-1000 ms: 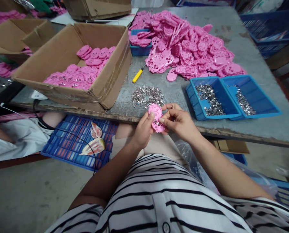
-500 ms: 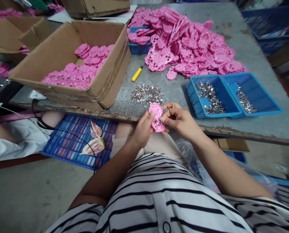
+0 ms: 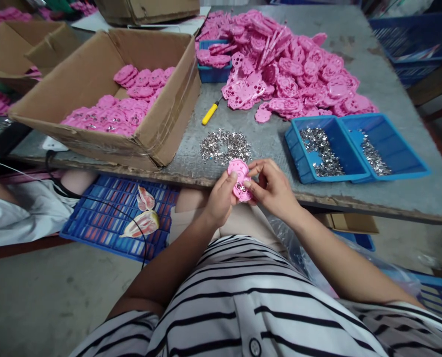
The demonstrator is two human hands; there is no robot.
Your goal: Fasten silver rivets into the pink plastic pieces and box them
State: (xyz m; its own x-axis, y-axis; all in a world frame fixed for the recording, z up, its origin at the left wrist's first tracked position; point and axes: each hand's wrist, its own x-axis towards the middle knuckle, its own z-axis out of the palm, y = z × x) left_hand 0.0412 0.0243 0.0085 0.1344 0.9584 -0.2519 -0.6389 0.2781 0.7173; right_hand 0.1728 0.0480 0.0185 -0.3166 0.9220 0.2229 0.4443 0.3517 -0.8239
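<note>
Just over the table's front edge, my left hand (image 3: 221, 198) holds a pink plastic shell (image 3: 237, 171), thumb on its face. Small shiny metal pieces sit in the shell's lower half. My right hand (image 3: 275, 188) is at the shell's right side with fingers curled, the thumb tip against its lower part. Whatever is between the right fingertips is too small and covered to make out. Right beyond the hands, a loose heap of small metal pieces (image 3: 224, 145) lies on the table.
A cardboard box (image 3: 105, 148) with pink shells stands left. Behind are a yellow-handled screwdriver (image 3: 209, 114) and a big pile of pink parts (image 3: 280, 74). Two blue bins (image 3: 295, 148) with metal pieces stand right. Fruit peel (image 3: 142, 224) lies on a blue crate; a person's leg shows far left.
My right fingers have shifted slightly on the shell and curled more, with the fingertips behind its lower edge now out of sight. The left hand keeps its hold.
</note>
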